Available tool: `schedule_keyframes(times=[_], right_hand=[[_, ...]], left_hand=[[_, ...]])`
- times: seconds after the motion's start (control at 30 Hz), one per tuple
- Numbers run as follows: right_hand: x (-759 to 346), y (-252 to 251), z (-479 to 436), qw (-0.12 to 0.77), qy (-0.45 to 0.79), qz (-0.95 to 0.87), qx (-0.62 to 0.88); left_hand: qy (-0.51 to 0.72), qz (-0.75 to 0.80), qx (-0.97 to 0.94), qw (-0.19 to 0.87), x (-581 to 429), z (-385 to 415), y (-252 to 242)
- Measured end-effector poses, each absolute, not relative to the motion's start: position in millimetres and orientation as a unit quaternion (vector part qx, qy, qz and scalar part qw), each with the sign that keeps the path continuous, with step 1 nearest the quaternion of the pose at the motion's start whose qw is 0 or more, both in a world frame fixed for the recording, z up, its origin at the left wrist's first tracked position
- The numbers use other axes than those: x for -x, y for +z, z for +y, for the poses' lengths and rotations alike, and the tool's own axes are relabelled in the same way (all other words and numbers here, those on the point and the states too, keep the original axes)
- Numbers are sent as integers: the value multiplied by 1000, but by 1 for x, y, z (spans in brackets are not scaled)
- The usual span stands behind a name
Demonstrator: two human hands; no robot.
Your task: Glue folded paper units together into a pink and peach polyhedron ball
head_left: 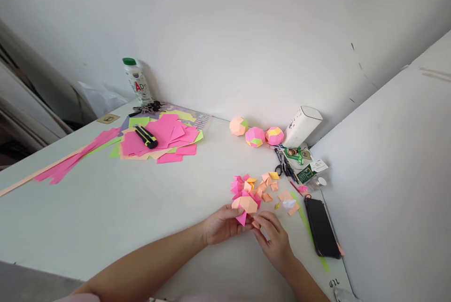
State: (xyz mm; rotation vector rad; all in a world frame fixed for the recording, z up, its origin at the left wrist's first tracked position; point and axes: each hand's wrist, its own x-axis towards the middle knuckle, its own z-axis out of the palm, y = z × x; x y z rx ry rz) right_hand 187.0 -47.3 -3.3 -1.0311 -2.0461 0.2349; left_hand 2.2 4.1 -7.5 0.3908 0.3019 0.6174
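Observation:
Both hands meet over the white table (pixel 105 208) near its right corner. My left hand (pixel 221 224) is closed around a partly built folded-paper piece (pixel 245 205) in orange and pink. My right hand (pixel 273 236) pinches the same piece from the right, with a small orange flap at its fingertips. Just beyond them lies a pile of small folded pink and orange paper units (pixel 252 185).
Three finished paper balls (pixel 255 135) sit by the wall beside a white box (pixel 301 126). A black phone (pixel 321 233), scissors (pixel 283 165) and small clutter lie to the right. A stack of coloured sheets (pixel 164 140) with a utility knife (pixel 145 136), paper strips (pixel 70 161), keys and a bottle (pixel 136 79) lie far left.

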Motion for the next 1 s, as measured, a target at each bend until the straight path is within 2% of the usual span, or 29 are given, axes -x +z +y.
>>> schedule_keyframes(times=[0.43,0.77,0.87,1.0], right_hand=[[-189,2,-48,399,73,-778,480],[-186,5,-45,391,74,-808,435],[-192,9,-46,441,25,-766,466],[-214,9,-42,545,-38,-586,599]], left_hand=[[335,158,-163,915,-3,6,-8],[331,165,-127,920,-1,5,-10],[329,173,-125,920,-1,6,-11],[326,185,-115,920,-2,7,-13]])
